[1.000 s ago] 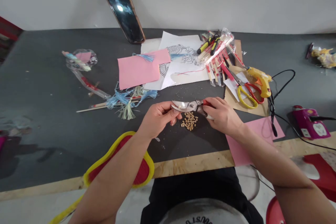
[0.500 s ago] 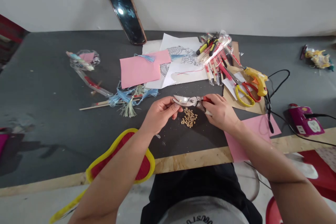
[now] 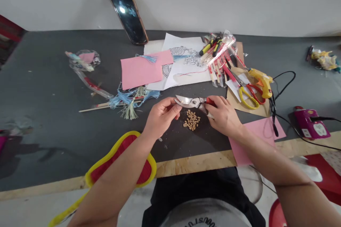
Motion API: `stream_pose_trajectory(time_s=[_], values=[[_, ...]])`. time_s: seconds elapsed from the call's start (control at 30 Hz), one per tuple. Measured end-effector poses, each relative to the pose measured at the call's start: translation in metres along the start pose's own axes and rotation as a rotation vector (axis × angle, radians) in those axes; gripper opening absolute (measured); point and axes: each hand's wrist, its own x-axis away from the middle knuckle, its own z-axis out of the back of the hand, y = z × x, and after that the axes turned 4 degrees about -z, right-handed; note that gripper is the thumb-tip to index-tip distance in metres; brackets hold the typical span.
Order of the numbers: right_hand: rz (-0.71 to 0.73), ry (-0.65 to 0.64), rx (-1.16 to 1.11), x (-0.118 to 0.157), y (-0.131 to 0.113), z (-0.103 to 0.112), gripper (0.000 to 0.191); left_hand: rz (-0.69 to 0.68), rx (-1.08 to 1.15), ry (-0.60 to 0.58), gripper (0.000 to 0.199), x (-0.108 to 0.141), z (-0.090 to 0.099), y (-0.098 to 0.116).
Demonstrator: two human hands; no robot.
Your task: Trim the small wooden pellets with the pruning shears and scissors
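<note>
Barely a shift: left fingertips tuck slightly inward beside the blades

From where I stand, the lower fingers of the left hand (image 3: 161,116) seem drawn back a little from under the pruning shears (image 3: 195,102); otherwise the pose matches half a second ago.

Those shears are what everything turns on. They lie lengthwise across the gap between the two hands, pointing left. The right hand (image 3: 223,116) has its fingers wrapped around the red handles, so the shears sit firmly in that grip. At the far end, the blade tips reach the thumb and forefinger of the left, which are bunched narrow. Whether something thin is pinched there, I can't tell; nor can I say how far apart the blades stand.

Small tan pieces (image 3: 192,120) form a pile on the grey counter (image 3: 53,120), on the body side of the blades and between both sets of fingers, a touch nearer the left ones.

Beyond the left fingers, out to their left, rest blue and pale-green tassels (image 3: 126,99). Farther right of the right fingers are scissors (image 3: 245,86) and a yellow glue gun (image 3: 262,81).
</note>
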Motion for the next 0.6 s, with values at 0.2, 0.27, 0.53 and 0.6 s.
stream_pose_trajectory(time_s=[0.2,0.27,0.53,0.6], values=[[0.026,-0.061,0.037,-0.0001,0.0002,0.0053,0.025,-0.042,0.022,-0.036,0.017,0.0003,0.001,0.0012],[0.028,-0.08,0.047,-0.0001,0.0002,0.0075,0.026,-0.035,0.022,-0.054,0.02,0.0004,0.0013,0.0025],[0.036,-0.108,-0.008,-0.0001,0.0027,0.0055,0.025,0.068,0.108,-0.112,0.022,0.0006,0.004,0.0048],[0.044,-0.101,-0.03,-0.0002,0.0042,0.0041,0.022,0.09,0.135,-0.112,0.023,0.0007,0.0034,0.005]])
